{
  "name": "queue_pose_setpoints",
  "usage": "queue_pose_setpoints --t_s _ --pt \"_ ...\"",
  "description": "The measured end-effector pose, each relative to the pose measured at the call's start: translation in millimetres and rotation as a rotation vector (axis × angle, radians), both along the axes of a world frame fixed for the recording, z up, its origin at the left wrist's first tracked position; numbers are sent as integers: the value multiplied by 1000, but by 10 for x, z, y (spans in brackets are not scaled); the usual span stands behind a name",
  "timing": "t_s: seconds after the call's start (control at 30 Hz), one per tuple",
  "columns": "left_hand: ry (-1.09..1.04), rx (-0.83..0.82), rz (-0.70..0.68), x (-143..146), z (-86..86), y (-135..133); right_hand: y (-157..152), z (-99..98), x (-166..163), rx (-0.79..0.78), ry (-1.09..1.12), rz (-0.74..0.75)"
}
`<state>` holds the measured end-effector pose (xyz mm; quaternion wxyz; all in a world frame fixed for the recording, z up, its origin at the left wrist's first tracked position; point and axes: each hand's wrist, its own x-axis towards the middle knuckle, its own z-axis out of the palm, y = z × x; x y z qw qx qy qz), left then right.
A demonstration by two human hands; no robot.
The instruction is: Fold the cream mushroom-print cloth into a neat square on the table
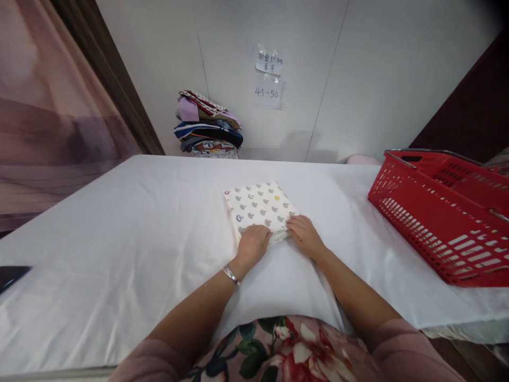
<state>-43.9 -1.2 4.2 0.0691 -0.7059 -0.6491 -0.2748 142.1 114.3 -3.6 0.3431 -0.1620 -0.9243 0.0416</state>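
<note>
A folded white cloth (262,204) lies flat in the middle of the table, printed with small grey mushroom-like shapes and a few coloured ones. Several layers show along its near edge. My left hand (253,244), with a silver bracelet at the wrist, grips the near edge toward the left, its fingers curled over the top. At the near right corner, my right hand (306,234) has its fingers on the top layer and closed round the edge. Both thumbs are mostly hidden.
A white cover (119,254) spreads over the table. On the right stands a red plastic basket (441,217) with metal handles. Folded fabrics (209,124) are stacked against the back wall. A dark flat object (11,276) lies at the left edge. Paper notes (269,91) hang on the wall.
</note>
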Motion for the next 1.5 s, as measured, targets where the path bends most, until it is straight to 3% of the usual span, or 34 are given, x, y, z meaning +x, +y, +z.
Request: queue_pose_setpoints --t_s 1.07,1.3,1.5 --pt "138 -6 -55 13 51 -91 3 -2 70 -82 -33 16" --pt "149 6 -50 20 39 -101 -267 173 -257 -70 -60 -63" --pt "-30 -11 -71 -41 75 -171 -366 -3 -407 -97 -285 -70"
